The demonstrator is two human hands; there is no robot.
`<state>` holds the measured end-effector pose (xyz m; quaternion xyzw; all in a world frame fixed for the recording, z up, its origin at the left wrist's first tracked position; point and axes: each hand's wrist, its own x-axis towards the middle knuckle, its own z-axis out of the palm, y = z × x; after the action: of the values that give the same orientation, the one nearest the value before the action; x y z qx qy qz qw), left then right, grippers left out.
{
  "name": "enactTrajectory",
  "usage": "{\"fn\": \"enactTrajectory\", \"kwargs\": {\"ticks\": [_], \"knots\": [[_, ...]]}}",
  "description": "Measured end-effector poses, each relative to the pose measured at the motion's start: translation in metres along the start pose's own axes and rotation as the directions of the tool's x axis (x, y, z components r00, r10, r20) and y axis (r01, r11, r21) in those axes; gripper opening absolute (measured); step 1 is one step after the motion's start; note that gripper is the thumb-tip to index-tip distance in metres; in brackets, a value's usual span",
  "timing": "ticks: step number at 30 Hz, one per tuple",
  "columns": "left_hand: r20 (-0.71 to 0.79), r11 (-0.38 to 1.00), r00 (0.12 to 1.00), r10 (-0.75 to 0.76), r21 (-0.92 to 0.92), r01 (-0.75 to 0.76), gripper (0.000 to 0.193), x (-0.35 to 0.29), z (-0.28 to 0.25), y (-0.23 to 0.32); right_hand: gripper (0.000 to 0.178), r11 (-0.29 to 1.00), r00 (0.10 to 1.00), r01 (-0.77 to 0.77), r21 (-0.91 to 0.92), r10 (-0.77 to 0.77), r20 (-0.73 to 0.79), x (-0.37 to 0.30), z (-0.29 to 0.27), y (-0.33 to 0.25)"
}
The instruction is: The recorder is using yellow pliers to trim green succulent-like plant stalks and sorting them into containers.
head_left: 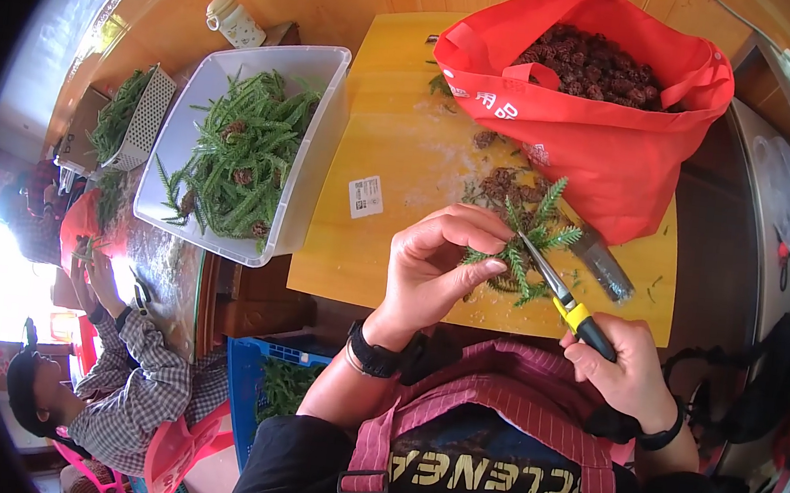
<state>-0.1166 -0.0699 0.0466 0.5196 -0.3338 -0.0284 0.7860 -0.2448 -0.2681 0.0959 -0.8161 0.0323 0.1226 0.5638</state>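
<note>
My left hand (436, 265) pinches a green artificial pine sprig (545, 235) between thumb and fingers, above the near part of the yellow table (335, 269). In my right hand (628, 367) is a pair of long-nose pliers (578, 316) with yellow and black handles, my fingers wrapped round the grips. The tips of the pliers reach in at the middle of the sprig; whether they grip a stem or wire there is too small to tell. Loose brown pinecones (503, 183) and crumbs lie just beyond the sprig. A clear plastic-wrapped strip (604, 269) lies beside it.
A red cloth bag (607, 153) full of pinecones stands at the far right. Left of the table, a clear plastic bin (329, 124) holds finished-looking pine sprigs with cones. A blue crate (247, 375) sits below. At the left, a co-worker (139, 393) in a checked top handles greenery.
</note>
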Motion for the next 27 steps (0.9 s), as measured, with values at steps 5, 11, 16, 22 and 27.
{"fn": "enactTrajectory", "kwargs": {"ticks": [5, 11, 16, 22, 27], "knots": [[0.026, 0.972, 0.995, 0.092, 0.213, -0.096, 0.017, 0.002, 0.000, 0.005, 0.022, 0.995, 0.995, 0.099, -0.032, -0.098, 0.009, 0.006, 0.001, -0.004], [0.080, 0.860, 0.984, 0.160, 0.478, -0.179, 0.021, 0.006, 0.002, 0.013, 0.022, 0.979, 0.987, 0.162, -0.120, -0.163, -0.001, 0.015, 0.000, -0.005], [0.091, 0.855, 0.992, 0.082, 0.505, -0.117, 0.023, 0.007, 0.004, 0.017, 0.022, 0.992, 0.996, 0.089, -0.085, -0.088, 0.009, 0.022, 0.000, -0.015], [0.027, 0.892, 0.998, -0.052, 0.451, 0.035, 0.023, 0.002, 0.002, 0.017, 0.021, 0.976, 0.987, 0.143, -0.165, -0.128, 0.098, 0.036, -0.002, -0.011], [-0.010, 0.889, 0.993, -0.116, 0.446, 0.108, 0.022, -0.001, -0.001, 0.013, 0.019, 0.956, 0.971, 0.215, -0.198, -0.188, 0.147, 0.046, -0.002, -0.007]]}}
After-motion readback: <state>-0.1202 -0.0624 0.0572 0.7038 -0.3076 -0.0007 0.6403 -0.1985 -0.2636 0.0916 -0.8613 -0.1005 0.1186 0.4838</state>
